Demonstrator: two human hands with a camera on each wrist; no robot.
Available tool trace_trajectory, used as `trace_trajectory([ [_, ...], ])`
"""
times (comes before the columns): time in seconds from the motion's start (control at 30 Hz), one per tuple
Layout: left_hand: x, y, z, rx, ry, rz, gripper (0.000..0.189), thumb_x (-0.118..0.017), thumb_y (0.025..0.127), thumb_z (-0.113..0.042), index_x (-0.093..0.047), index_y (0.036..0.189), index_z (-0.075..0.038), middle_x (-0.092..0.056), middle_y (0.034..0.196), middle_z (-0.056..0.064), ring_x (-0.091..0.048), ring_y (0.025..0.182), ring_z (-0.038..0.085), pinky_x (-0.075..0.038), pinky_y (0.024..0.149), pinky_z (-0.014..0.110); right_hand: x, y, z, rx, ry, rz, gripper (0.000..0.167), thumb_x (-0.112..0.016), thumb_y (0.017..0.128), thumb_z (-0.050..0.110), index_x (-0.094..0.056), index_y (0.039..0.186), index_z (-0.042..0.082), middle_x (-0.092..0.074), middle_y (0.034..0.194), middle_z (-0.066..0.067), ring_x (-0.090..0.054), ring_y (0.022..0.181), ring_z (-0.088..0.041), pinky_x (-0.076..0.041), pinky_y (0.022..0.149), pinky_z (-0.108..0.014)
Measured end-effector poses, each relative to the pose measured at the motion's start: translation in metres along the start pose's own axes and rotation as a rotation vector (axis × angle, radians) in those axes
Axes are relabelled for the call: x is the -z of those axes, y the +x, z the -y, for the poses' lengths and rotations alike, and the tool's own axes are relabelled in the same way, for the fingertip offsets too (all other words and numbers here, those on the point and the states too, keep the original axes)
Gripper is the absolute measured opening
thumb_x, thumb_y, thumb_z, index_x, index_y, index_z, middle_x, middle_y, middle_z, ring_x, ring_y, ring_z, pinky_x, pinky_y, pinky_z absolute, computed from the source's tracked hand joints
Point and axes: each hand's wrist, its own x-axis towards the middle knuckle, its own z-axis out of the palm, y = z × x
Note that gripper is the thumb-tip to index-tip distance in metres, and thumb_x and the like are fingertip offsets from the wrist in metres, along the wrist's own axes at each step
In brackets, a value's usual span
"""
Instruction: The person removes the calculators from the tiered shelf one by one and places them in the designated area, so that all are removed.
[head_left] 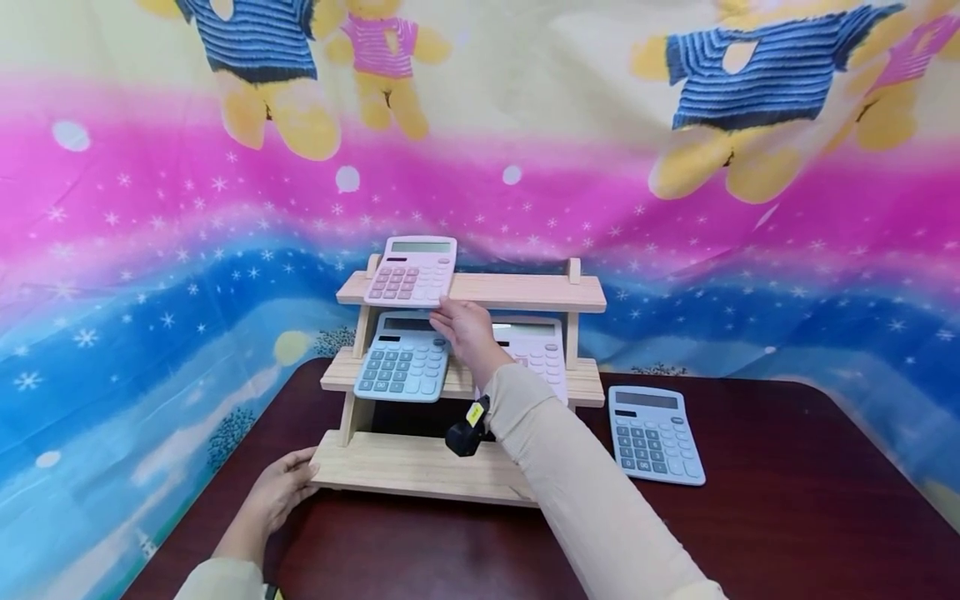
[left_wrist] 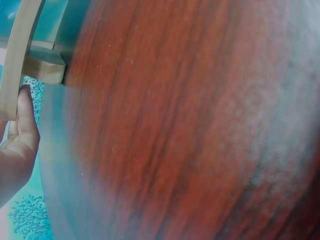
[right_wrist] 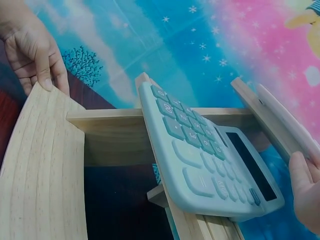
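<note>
1. One dark table [head_left: 795,475] bears the three-tier wooden stand [head_left: 405,462].
2. Left hand [head_left: 279,487] grips the bottom tier's left end, thumb on top; well apart from the upper pink calculator.
3. Right hand [head_left: 468,333] is the nearer one: pinches that calculator's lower right corner.
4. Upper pink calculator [head_left: 412,271]: at top tier's left end, above the blue one. Body lies up-left of the pinch; long axis runs up and away from the person.

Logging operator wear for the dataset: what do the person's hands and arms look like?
Left hand and right hand are ungloved. Long, pale beige left sleeve and right sleeve. Right wrist: black device, yellow label. Left wrist: only a sliver of something black and yellow shows.
</note>
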Motion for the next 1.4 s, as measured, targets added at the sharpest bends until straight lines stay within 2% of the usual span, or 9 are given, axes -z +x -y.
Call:
trace_trajectory([
  [0.27,0.002,0.001,0.003,-0.009,-0.029,-0.005,0.05,-0.046,0.089,-0.009,-0.025,0.13,0.01,-0.029,0.124,0.034,-0.054,0.087,0.016,-0.047,0.073,0.028,-0.009,0.007,-0.006,-0.013,-0.02,-0.086,0.025,-0.055,0.084,0.005,-0.052,0.105,-0.01,-0.058,0.098,-0.023,-0.06,0.082,-0.024,-0.048,0.071,-0.029],
  [0.57,-0.004,0.004,0.001,-0.031,-0.042,-0.004,0.048,-0.047,0.089,-0.008,-0.026,0.129,0.011,-0.032,0.121,0.033,-0.054,0.086,0.017,-0.047,0.072,0.028,-0.008,0.009,-0.002,-0.001,-0.043,-0.118,0.021,-0.053,0.084,0.002,-0.053,0.103,-0.007,-0.059,0.098,-0.021,-0.058,0.086,-0.025,-0.049,0.068,-0.026],
  [0.83,-0.002,0.002,0.001,-0.018,-0.045,-0.013,0.05,-0.048,0.089,-0.008,-0.026,0.129,0.011,-0.031,0.122,0.034,-0.054,0.085,0.017,-0.047,0.072,0.029,-0.003,0.005,-0.001,-0.008,0.106,-0.12,0.023,-0.049,0.083,-0.007,-0.049,0.106,-0.01,-0.055,0.094,-0.022,-0.057,0.08,-0.023,-0.049,0.068,-0.026],
  [1.13,0.0,0.001,0.002,-0.009,-0.063,-0.006,0.051,-0.049,0.088,-0.007,-0.025,0.129,0.012,-0.03,0.121,0.035,-0.054,0.086,0.018,-0.046,0.074,0.03,0.008,-0.004,-0.004,0.04,0.199,-0.06,0.029,-0.043,0.085,-0.009,-0.042,0.113,-0.014,-0.048,0.107,-0.027,-0.05,0.097,-0.029,-0.048,0.072,-0.027],
  [1.23,0.001,0.0,0.002,-0.005,-0.068,-0.003,0.051,-0.049,0.088,-0.007,-0.025,0.129,0.013,-0.03,0.121,0.035,-0.054,0.086,0.018,-0.046,0.074,0.031,0.013,-0.009,-0.002,0.049,0.2,-0.046,0.023,-0.044,0.085,-0.009,-0.045,0.107,-0.012,-0.048,0.106,-0.026,-0.05,0.096,-0.029,-0.048,0.072,-0.028],
  [1.4,0.001,-0.001,0.001,-0.011,-0.083,0.01,0.052,-0.049,0.088,-0.007,-0.024,0.129,0.013,-0.029,0.121,0.035,-0.054,0.085,0.017,-0.046,0.074,0.03,0.022,-0.016,0.003,0.082,0.199,-0.037,0.006,-0.046,0.083,-0.01,-0.049,0.088,-0.008,-0.051,0.098,-0.023,-0.053,0.087,-0.026,-0.048,0.073,-0.03],
])
